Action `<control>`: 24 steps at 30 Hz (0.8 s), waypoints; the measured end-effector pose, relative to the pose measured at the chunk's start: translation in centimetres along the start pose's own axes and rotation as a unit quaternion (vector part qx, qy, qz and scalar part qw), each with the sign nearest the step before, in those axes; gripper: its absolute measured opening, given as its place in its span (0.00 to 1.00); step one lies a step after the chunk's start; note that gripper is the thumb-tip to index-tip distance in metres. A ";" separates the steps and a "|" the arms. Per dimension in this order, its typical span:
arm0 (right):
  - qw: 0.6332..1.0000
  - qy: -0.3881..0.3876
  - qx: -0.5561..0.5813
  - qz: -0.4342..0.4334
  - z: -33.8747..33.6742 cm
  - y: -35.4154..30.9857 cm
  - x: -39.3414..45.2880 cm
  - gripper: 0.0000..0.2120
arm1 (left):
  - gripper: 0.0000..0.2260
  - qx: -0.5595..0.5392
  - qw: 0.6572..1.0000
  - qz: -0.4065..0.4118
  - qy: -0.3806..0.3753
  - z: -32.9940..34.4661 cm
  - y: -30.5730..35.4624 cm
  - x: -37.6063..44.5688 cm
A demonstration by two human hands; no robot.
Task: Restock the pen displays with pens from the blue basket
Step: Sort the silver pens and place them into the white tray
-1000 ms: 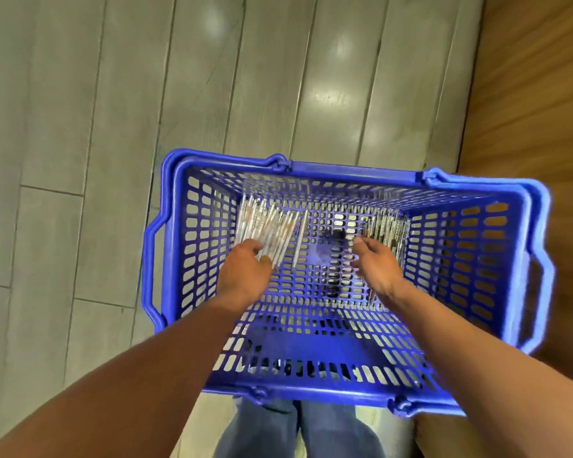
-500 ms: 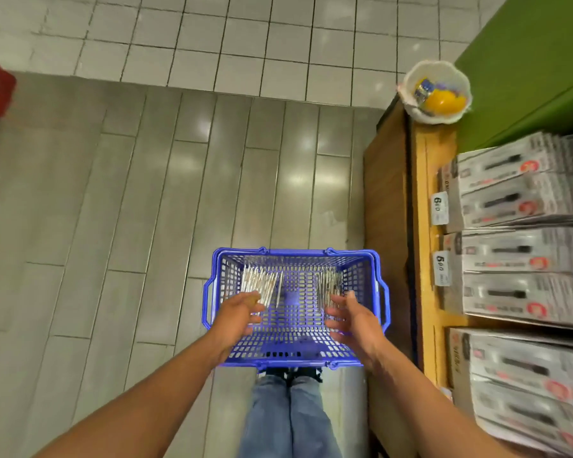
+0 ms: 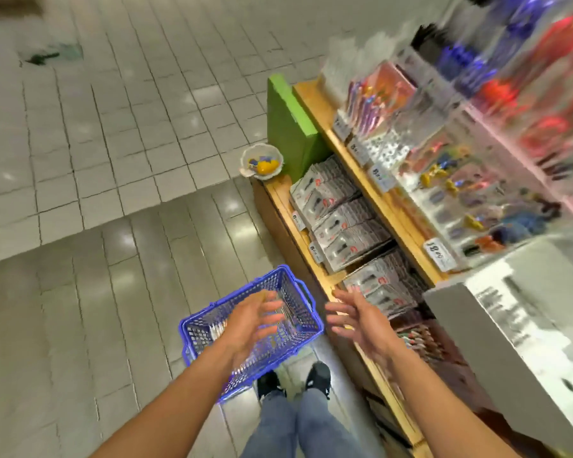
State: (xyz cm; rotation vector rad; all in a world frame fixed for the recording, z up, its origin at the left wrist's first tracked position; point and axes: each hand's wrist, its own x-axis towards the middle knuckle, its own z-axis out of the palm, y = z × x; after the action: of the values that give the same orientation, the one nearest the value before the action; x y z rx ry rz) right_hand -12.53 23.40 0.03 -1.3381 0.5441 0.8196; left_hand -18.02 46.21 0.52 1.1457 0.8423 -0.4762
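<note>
The blue basket (image 3: 199, 328) stands on the floor in front of my feet, with pale pens (image 3: 217, 328) lying inside, partly hidden by my arm. My left hand (image 3: 255, 320) hovers above the basket with fingers spread and holds nothing. My right hand (image 3: 354, 320) is raised to the right of the basket, fingers spread, empty, near the shelf edge. Blurred pen displays (image 3: 470, 71) with blue and red pens stand at the upper right on the wooden shelving.
A wooden shelf unit (image 3: 311, 246) holds rows of grey packaged items (image 3: 341, 226) with price tags. A white bowl (image 3: 262, 163) with small coloured things sits on its corner beside a green panel (image 3: 288, 127). A grey box (image 3: 510, 325) stands at right. Tiled floor spreads left.
Both hands have come up out of the basket empty. The view has risen and swung right, bringing the shelves and pen displays into sight.
</note>
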 end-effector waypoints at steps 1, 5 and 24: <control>1.000 0.013 0.014 -0.014 -1.3 -0.4 -1.4 0.25 | 0.11 0.008 1.000 -0.002 -0.015 1.5 0.5 -0.6; 0.993 0.069 0.070 -0.064 -7.3 -1.2 -6.1 0.25 | 0.10 0.059 0.994 -0.007 -0.088 8.3 2.0 -1.6; 0.949 0.226 0.192 -0.105 -29.5 -3.5 -12.2 0.12 | 0.11 0.316 0.912 0.032 -0.258 36.5 3.4 -2.2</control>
State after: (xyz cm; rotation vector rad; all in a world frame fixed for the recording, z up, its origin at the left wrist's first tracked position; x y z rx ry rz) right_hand -14.22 -8.07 6.31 -1.1921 0.8550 0.2068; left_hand -4.69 13.37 10.35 1.5296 0.1734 -0.9914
